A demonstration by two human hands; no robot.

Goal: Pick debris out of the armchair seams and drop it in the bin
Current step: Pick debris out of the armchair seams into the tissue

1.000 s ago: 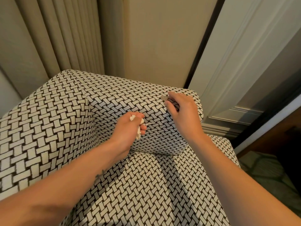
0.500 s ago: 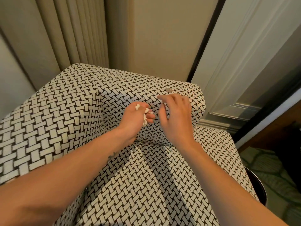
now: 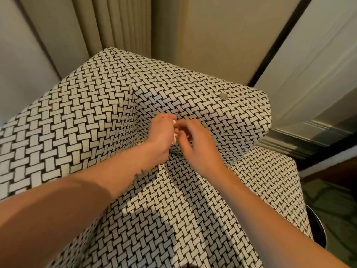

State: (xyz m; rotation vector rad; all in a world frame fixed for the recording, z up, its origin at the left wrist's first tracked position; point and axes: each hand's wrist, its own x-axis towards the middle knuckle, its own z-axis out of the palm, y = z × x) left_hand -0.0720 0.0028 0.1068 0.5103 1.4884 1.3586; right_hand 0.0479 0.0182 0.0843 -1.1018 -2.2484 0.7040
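The armchair [image 3: 92,120] is covered in a black-and-white basket-weave fabric. My left hand [image 3: 160,134] hovers over the seam between seat and right armrest and grips a wad of white crumpled debris [image 3: 174,135]. My right hand [image 3: 200,149] is pressed up against it, its fingertips curled onto the same wad. Most of the wad is hidden between the two hands. A small round grey piece [image 3: 223,96], like a coin, lies on top of the right armrest [image 3: 241,113]. The dark rim of the bin [image 3: 321,235] shows on the floor at the chair's front right corner.
Beige curtains [image 3: 116,24] and a wall stand behind the chair. A white panelled door with a dark frame [image 3: 316,60] is to the right. Patterned floor [image 3: 340,206] lies beside the bin.
My right hand has left the armrest top and moved left and down to meet my left hand. The round grey piece stays on the armrest. The view has shifted closer.
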